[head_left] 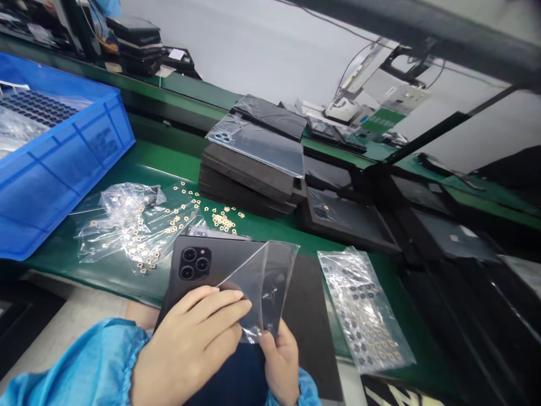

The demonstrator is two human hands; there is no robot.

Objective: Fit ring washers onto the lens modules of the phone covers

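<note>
A dark grey tablet [224, 262], its back facing me, has a camera block with several round lenses at the upper left. Clear plastic film [279, 270] covers its right part and sticks out past the corner, with a diagonal crease. My left hand [190, 344] lies across the tablet's back, fingers stretched flat over the film; its thumb is hidden. At the lower right edge, my right hand [281, 361] grips the tablet, thumb on the film in front and fingers behind. Behind the tablet's top edge shows another silvery tablet edge [217, 232], mostly hidden.
Small gold-coloured rings [224, 221] lie on the green table beside a crumpled clear bag [131, 214]. A blue crate [84, 152] stands left. Stacked black foam trays [249, 180] carry a wrapped tablet [262, 144]. At right lies a bag of lens rings [367, 316].
</note>
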